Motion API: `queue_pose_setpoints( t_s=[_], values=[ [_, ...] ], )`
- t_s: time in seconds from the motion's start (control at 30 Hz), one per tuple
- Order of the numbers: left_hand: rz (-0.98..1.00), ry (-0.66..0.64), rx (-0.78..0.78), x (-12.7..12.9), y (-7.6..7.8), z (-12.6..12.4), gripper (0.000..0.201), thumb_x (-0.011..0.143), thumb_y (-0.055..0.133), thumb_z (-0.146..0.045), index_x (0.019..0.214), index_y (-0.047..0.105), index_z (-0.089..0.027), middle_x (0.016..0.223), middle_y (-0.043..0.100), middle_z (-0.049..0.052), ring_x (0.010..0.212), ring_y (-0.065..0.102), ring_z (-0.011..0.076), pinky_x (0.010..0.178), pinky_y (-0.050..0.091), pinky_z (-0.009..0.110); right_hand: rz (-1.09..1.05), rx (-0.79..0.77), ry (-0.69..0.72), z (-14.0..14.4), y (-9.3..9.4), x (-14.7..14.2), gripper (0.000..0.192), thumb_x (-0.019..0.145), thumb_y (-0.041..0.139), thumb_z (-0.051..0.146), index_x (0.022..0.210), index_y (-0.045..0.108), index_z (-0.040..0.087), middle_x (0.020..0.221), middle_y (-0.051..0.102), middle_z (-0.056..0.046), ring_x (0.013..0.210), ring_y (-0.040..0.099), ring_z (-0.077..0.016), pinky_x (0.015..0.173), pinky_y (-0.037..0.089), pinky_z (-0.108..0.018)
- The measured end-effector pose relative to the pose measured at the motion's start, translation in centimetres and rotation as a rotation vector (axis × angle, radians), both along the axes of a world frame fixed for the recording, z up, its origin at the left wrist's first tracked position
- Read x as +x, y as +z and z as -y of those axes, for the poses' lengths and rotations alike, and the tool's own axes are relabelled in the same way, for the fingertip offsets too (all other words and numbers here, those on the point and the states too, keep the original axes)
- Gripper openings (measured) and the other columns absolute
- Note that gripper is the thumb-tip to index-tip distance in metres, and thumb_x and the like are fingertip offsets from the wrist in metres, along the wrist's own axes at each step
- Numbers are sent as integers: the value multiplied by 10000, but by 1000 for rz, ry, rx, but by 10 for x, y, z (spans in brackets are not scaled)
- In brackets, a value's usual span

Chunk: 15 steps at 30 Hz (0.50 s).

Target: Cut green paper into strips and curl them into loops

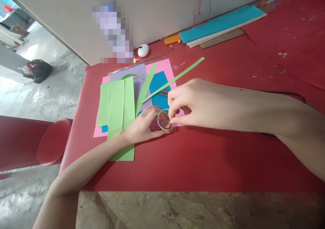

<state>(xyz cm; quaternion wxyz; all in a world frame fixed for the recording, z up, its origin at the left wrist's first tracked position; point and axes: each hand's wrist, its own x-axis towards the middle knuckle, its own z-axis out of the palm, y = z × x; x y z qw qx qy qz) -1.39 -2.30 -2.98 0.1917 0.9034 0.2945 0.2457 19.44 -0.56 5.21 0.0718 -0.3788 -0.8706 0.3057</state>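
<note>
Between my two hands is a thin green paper strip [158,120] curled into loops. The fingertips of my right hand [181,104] pinch the coil from the right. My left hand [144,124] grips the coil's lower edge between thumb and fingers, its wrist over green sheets [116,100]. Scissors [163,93] lie on blue paper [158,82], partly hidden behind my right hand. A long narrow green strip [186,71] and a wider one [149,82] lie across the pink [165,65] and purple sheets [127,73].
A white rounded object [143,50] stands near the wall, beside thin clear sticks [142,62]. Blue folded sheets [223,23] lie along the wall at the back right. Red stools [54,142] stand left of the red table [215,164].
</note>
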Motion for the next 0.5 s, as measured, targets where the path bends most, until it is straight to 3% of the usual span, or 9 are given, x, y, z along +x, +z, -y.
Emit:
queue_pose_setpoints(
  t_s=[0.13,0.23,0.37,0.5],
  values=[
    [3,62,-78,-2,-3,2,557,770,632,-418,1208,378,-186,1124,607,125,1001,619,233,842,531,393,60,13,-14,1,2,-3,188,750,562,242,587,643,192,693,561,-22,500,398,-77,457,216,-263],
    [-16,71,-151,-4,-6,2,735,771,627,-423,1352,232,-208,1286,512,168,1085,587,270,880,521,436,38,1,-57,2,3,-5,175,738,569,207,571,617,185,632,546,-12,494,398,-75,456,218,-257],
    [-36,59,-114,-4,-5,1,749,769,632,-426,1370,233,-222,1337,471,166,1169,529,291,951,474,459,35,-26,-166,2,7,-10,183,722,585,159,540,583,177,543,500,6,454,373,-65,447,219,-252],
    [-25,34,-75,-4,-5,1,719,793,608,-420,1372,235,-216,1317,490,163,1175,523,280,949,473,448,53,-38,-265,1,9,-15,156,715,592,150,562,589,174,588,539,-6,464,432,-78,443,248,-252]
  ],
)
